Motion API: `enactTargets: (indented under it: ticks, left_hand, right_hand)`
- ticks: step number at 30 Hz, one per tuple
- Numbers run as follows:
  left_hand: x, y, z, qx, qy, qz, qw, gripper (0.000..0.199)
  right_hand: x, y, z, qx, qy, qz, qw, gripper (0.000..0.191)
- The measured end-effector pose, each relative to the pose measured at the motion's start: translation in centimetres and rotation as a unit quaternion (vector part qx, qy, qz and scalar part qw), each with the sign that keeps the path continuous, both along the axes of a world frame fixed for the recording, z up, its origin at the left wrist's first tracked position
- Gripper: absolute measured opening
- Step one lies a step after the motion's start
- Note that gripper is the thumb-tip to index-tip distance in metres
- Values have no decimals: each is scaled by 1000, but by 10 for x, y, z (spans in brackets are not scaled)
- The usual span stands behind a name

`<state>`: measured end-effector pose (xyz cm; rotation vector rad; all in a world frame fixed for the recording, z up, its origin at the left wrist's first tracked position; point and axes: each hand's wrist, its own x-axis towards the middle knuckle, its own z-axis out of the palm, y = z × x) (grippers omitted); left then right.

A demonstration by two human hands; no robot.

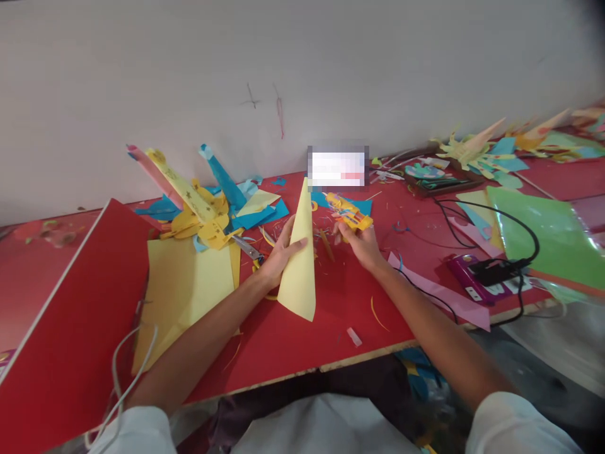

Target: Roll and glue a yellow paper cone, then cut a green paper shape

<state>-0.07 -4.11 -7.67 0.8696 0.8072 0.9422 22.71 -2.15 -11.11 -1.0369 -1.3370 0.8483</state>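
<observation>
Pale yellow paper rolled into a tall cone (300,271) stands in my left hand (281,253), tip up and wide end toward me. My left thumb presses on its front, while the other fingers are partly hidden behind it. To the right of the cone, my right hand (362,246) is closed around a yellow plastic object (348,211) with printed markings; its exact kind is unclear. Scissors (248,247) with yellow handles lie left of my left hand, the handles partly covered by it. Scraps of cut paper are scattered between my hands.
Paper cones, a blue one (221,176) among them, stand at the back left. Yellow sheets (189,277) lie beside a red upright panel (80,302). On the right are a purple box (466,277) with black cables, a pink strip (439,293) and a green sheet (543,233).
</observation>
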Motion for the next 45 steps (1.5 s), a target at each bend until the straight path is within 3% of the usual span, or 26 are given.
enactTargets:
  ticks: [6,12,17,28,37,45]
  left_hand:
    - [5,-1,-3,10,13,20,1000,101]
    - [8,-1,-2,-7,31,37,999,93]
    - [8,-1,-1,0,30,39,999,86]
    - [7,-1,-2,4,25,31,999,85]
    - [7,0,-3,10,37,31,999,81]
    - [7,-1,-5,13,36,30,999,82]
  right_hand:
    - [-5,-10,-5,17,-72,-10,997,48]
    - [-3,-13,-3,93,-216,-8,972,35]
    - [0,-11,-4,122,-272,13,955,27]
    - [3,-6,-16,111,-313,-9,943,26]
    - [0,-5,-16,169,-309,22,936,28]
    - [2,-7,-15,128,-353,-5,927,29]
